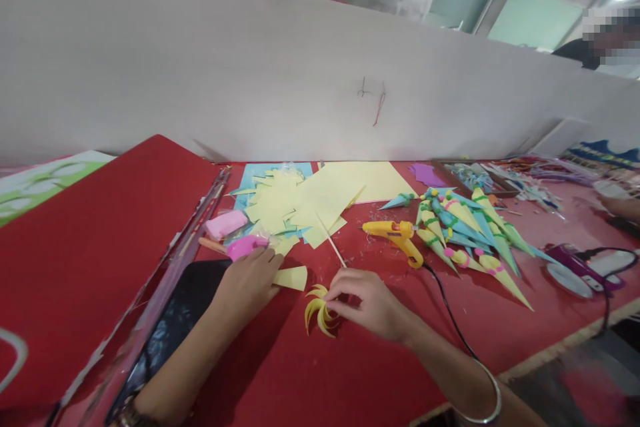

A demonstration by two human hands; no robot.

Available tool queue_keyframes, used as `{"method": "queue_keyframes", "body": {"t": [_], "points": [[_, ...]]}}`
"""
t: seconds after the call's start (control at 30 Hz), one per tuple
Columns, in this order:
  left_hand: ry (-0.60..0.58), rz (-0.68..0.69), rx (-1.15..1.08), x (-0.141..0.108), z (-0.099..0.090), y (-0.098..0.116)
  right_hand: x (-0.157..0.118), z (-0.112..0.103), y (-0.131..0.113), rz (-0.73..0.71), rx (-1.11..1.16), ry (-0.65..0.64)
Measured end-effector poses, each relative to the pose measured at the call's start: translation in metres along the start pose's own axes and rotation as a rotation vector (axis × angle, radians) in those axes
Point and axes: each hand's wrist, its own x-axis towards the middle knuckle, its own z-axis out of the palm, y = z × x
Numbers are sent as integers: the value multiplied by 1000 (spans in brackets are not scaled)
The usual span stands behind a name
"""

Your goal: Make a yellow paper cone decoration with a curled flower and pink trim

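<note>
My left hand is closed, its fingers curled down beside a magenta clay-like lump. A yellow cone-shaped piece of paper sticks out to the right from under its fingers, the narrow end hidden. Its fingertips are partly covered, so I cannot tell whether they pinch the lump. My right hand pinches a yellow fringed piece with curled, petal-like strips, just above the red tabletop. A thin pale stick slants from the yellow sheets to behind the right hand's knuckles.
A yellow glue gun lies right of centre, its black cord running past my right forearm. Beyond it is a pile of yellow and blue cones. Yellow sheets lie at the back. A black phone-like slab is under my left forearm.
</note>
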Motion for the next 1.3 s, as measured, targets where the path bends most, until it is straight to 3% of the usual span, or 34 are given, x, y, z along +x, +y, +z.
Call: {"method": "queue_keyframes", "body": {"t": [0.2,0.53,0.77,1.03,1.2,1.3], "points": [[131,56,95,-7,6,-4,0,3,1,-40,-41,-25],[240,253,-244,-11,-6,-2,-1,4,2,-64,-70,13],[124,371,-517,-15,-10,14,-1,2,-5,-54,26,142],[-47,306,-704,-20,-12,41,-6,5,-9,-141,126,316],[-147,219,-804,-21,-13,44,-7,4,-11,-164,118,333],[-152,237,-902,-19,-15,48,-6,4,-13,-166,108,324]]}}
